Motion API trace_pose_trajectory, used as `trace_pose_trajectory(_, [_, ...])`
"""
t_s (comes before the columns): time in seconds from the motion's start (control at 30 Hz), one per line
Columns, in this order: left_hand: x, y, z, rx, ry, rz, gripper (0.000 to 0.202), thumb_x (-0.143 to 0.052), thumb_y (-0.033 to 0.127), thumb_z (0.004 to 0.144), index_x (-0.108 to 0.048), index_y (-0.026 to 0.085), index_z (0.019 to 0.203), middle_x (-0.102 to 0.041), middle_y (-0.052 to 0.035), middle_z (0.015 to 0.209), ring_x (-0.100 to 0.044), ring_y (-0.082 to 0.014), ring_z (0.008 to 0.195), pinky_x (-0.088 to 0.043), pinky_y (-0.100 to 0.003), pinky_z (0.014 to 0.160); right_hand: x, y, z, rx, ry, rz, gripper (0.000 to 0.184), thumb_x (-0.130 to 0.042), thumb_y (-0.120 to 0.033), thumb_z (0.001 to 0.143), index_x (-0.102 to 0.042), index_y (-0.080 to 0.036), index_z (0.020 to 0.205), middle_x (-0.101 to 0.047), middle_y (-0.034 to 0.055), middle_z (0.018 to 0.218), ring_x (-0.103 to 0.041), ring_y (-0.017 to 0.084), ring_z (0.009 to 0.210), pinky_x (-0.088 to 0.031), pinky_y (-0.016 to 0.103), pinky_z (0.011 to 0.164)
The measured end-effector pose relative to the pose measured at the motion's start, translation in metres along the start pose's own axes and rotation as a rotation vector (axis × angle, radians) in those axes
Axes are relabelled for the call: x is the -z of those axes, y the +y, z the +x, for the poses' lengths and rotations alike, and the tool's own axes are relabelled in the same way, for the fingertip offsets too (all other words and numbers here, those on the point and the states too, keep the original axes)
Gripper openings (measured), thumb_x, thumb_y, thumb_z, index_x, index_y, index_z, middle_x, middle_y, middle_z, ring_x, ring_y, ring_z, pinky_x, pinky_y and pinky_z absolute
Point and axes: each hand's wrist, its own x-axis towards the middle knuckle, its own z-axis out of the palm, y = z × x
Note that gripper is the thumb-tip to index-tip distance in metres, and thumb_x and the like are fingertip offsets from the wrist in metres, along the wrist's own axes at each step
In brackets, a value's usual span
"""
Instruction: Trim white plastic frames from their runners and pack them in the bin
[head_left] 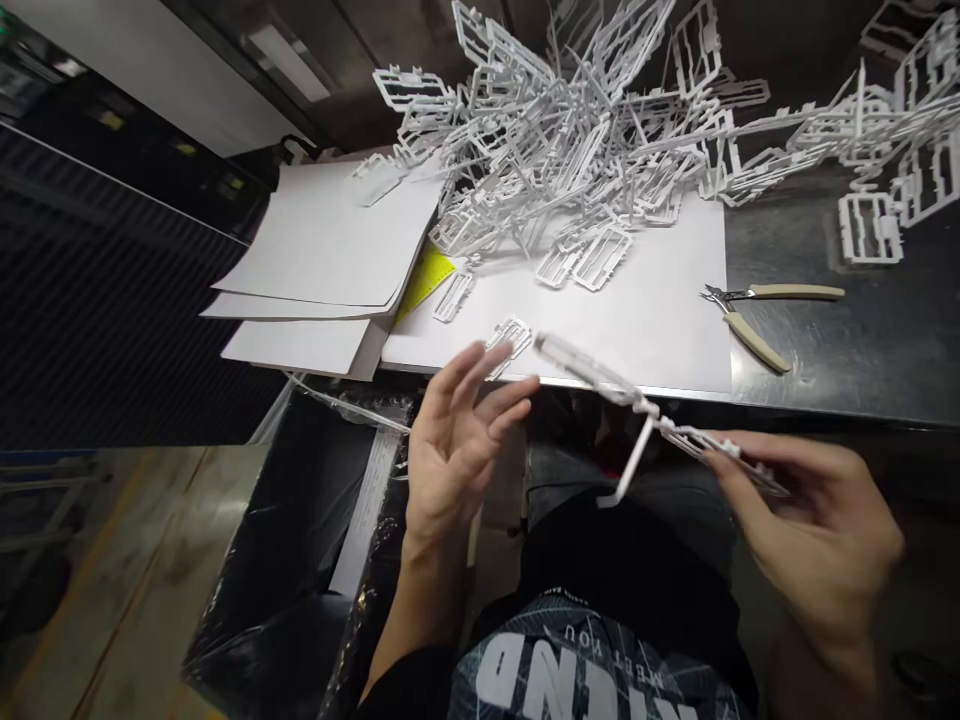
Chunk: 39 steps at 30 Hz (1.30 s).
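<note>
My right hand (810,530) pinches one end of a white plastic moulding frame (637,400), which reaches up and left over the table's front edge. My left hand (461,440) is raised beside it with fingers spread, holding nothing; its fingertips are close to a small white plastic part (510,340) lying on a white sheet (660,300). A large heap of white plastic frames (570,140) covers the back of the table.
Beige-handled cutters (757,315) lie on the metal table (862,340) at the right. Stacked white sheets (322,260) with a yellow slip (427,275) sit at the left. A black-lined bin (300,560) stands below the table edge. More frames (900,150) lie far right.
</note>
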Motion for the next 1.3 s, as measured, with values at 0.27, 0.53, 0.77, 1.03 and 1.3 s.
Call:
trace_pose_trajectory(0.27, [-0.023,-0.027,-0.016,0.333,-0.194,0.024,0.04,-0.062,0.049,0.104,-0.07,0.028,0.138,-0.068,-0.0109,0.143,-0.068,-0.0273,0.128,-0.058,-0.036,0.106,-0.057,0.002,-0.009,-0.659,-0.196,0.792,0.036,-0.09,-0.034,0.09,-0.059,-0.026,0.108,-0.07,0.0014,0.107,-0.073,0.017,0.094,-0.066,0.023,0.076])
trace_pose_trajectory(0.53, [-0.031,-0.043,-0.023,0.395,-0.231,-0.091,0.048,-0.069,0.051,0.099,-0.069,0.023,0.138,-0.067,-0.0136,0.143,-0.064,-0.0307,0.132,-0.055,-0.039,0.109,-0.083,-0.007,-0.021,-0.726,-0.382,0.877,0.051,-0.091,-0.047,0.086,-0.051,-0.028,0.113,-0.072,0.0031,0.11,-0.073,0.022,0.101,-0.065,0.03,0.084])
trace_pose_trajectory(0.77, [-0.013,-0.01,0.003,0.055,0.099,0.414,0.045,-0.09,0.038,0.082,-0.073,0.023,0.121,-0.074,-0.0041,0.108,-0.071,-0.0157,0.09,-0.06,-0.025,0.081,0.014,0.026,0.085,0.148,-0.393,-0.433,0.045,-0.069,-0.059,0.1,-0.063,-0.031,0.136,-0.064,0.012,0.137,-0.062,0.041,0.124,-0.047,0.062,0.113])
trace_pose_trajectory(1.03, [-0.012,-0.002,0.003,-0.447,0.115,1.086,0.044,-0.083,0.025,0.089,-0.072,0.022,0.132,-0.068,-0.005,0.111,-0.068,-0.0178,0.099,-0.061,-0.031,0.087,0.052,0.061,0.172,0.083,-0.822,-1.117,0.093,-0.082,-0.065,0.08,-0.049,-0.025,0.157,-0.06,0.0195,0.131,-0.061,0.048,0.109,-0.057,0.06,0.087])
trace_pose_trajectory(1.3, [-0.012,0.005,0.003,-0.019,0.058,0.624,0.033,-0.068,0.045,0.1,-0.078,0.021,0.12,-0.078,-0.0072,0.109,-0.07,-0.0156,0.077,-0.058,-0.026,0.065,0.024,0.018,0.119,0.298,-0.608,-1.051,0.039,-0.053,-0.037,0.09,-0.053,-0.015,0.122,-0.057,0.019,0.109,-0.063,0.036,0.083,-0.046,0.04,0.065])
